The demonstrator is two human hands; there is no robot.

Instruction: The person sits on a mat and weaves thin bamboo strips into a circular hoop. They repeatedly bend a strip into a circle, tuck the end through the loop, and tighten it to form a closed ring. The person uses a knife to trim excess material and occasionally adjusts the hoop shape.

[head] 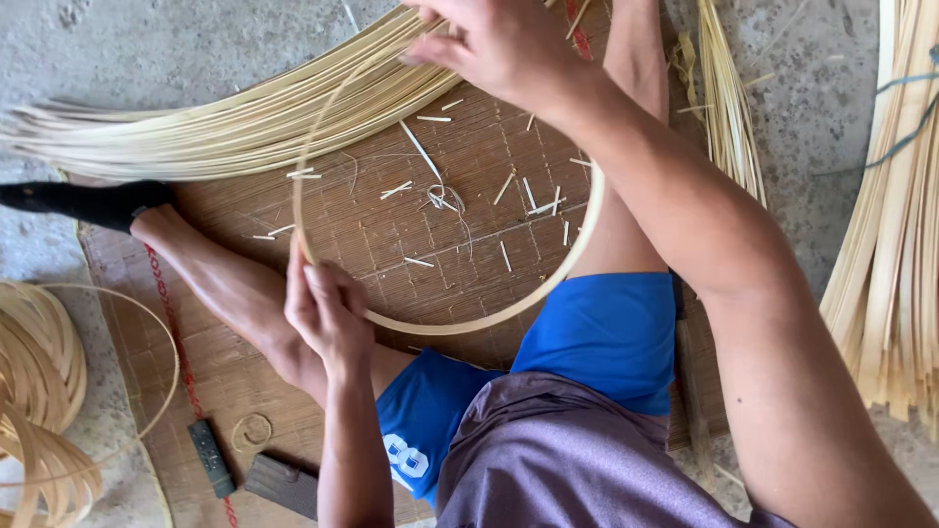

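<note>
Rough grey concrete floor (147, 39) under a brown woven mat (391, 225) — lit, seemingly, by daylight.

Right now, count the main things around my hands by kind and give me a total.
Hands: 2, left hand and right hand, both on the hoop
Bamboo hoop: 1
Strip bundles: 3
Coiled strips: 1
Mat: 1
Dark blocks: 2
Total: 10

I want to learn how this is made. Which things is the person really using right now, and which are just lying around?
In use:
- bamboo hoop, gripped by the left hand and the right hand
- long bundle of bamboo strips, touching the hoop under the right hand

Lying about:
- coiled strips
- cut scraps on the woven mat
- dark tool
- flat strips
</note>
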